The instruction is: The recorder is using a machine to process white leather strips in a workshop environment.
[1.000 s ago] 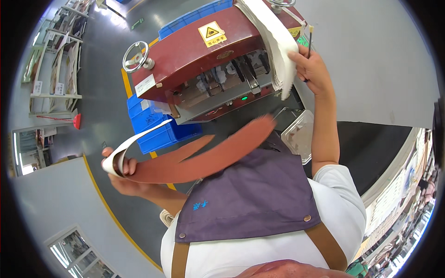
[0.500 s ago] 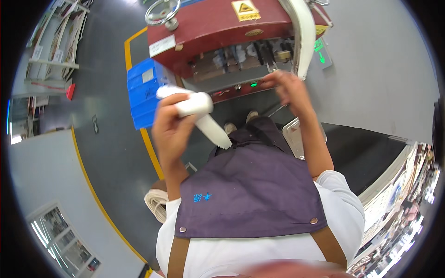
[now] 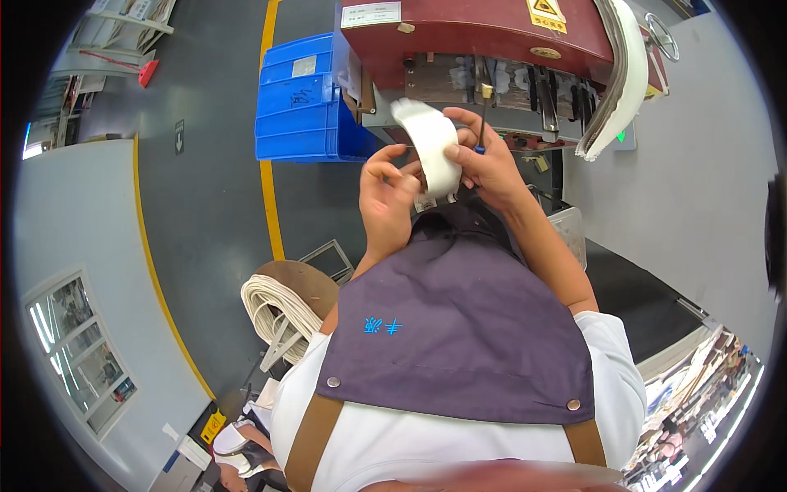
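Observation:
A broad white strip [image 3: 439, 152], bent into a curve, stands in front of my chest. My right hand [image 3: 489, 170] is closed on its right side, with the thumb laid on the outer face. Close by on the left is my left hand [image 3: 387, 197], its fingers bent, thumb and forefinger apart; some of its fingertips are partly hidden by the strip. Just beyond my right fingers shows a slim dark rod with a blue end [image 3: 480, 149]; whether that hand touches it I cannot tell.
Ahead stands a dark red machine [image 3: 467, 37] with a white padded band [image 3: 613, 90] down its right side. A blue crate [image 3: 299, 107] sits left of it by a yellow floor line [image 3: 268, 197]. Coiled white cord [image 3: 275, 316] lies left of me; another person [image 3: 238, 449] is behind it.
The strip has moved right, from my left hand into my right hand, and is more sharply curved. My right hand has come away from the machine's front. The view has swung.

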Demonstrator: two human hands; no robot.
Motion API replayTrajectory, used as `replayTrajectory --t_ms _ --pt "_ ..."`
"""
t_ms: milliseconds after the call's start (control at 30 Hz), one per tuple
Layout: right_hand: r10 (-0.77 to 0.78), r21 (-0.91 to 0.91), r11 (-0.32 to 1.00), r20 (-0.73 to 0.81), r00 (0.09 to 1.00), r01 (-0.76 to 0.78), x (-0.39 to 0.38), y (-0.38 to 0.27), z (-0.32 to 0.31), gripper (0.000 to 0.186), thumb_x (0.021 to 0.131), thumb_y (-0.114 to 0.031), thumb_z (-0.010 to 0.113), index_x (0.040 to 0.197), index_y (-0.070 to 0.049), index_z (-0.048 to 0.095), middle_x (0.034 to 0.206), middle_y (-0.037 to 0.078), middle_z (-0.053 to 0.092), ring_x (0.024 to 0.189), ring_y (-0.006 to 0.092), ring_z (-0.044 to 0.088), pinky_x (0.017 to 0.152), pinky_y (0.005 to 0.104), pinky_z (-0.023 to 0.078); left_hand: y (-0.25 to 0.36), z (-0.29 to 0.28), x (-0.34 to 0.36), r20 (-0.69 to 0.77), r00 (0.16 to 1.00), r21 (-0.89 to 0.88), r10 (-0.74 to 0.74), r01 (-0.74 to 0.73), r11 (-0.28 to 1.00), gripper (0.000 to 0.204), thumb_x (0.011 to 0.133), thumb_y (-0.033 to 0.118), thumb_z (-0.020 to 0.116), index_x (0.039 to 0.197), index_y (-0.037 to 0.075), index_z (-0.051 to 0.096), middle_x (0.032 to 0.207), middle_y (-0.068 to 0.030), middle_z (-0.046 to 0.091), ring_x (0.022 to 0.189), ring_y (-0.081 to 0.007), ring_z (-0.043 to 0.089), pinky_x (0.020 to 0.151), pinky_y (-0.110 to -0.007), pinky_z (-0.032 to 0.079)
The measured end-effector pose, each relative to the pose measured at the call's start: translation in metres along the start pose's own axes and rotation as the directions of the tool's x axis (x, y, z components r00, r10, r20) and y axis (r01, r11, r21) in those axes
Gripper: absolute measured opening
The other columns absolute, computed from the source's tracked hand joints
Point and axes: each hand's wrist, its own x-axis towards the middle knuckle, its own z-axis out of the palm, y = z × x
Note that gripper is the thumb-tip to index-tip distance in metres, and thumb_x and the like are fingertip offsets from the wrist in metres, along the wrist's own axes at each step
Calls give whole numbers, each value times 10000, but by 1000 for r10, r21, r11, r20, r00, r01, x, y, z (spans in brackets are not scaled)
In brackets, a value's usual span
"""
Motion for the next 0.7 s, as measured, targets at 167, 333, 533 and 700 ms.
replayTrajectory --t_ms 167,333,533,700 --pt "35 -310 951 77 996 -9 -4 10 -10 412 790 -55 659 1158 -36 474 850 12 595 656 25 485 468 166 371 -1 -30 45 83 882 -313 -465 466 828 530 944 481 376 1281 72 392 1195 -187 513 1150 -321 499 932 -461 428" --pt "173 -505 853 32 984 -134 -14 30 -22 240 778 -109 687 982 -33 585 849 32 604 771 83 543 710 230 443 9 -16 80 254 917 -260 -307 371 892 492 976 383 329 1362 79 305 1097 -171 557 953 -305 594 881 -439 476" --pt "-439 -725 622 -10 898 296 -10 -25 -6 305 763 -86 685 1059 -59 618 990 34 607 841 73 561 633 186 423 0 2 58 384 778 32 -497 527 849 605 949 507 315 1283 8 389 927 -123 577 864 -223 619 788 -369 527" --pt "-534 -769 453 171 828 451 3 -24 -9 211 738 -28 678 944 -69 660 978 41 609 781 105 615 591 227 491 -7 10 51 440 664 84 -605 640 764 691 910 603 267 1206 3 442 950 -130 580 850 -223 622 761 -372 537"
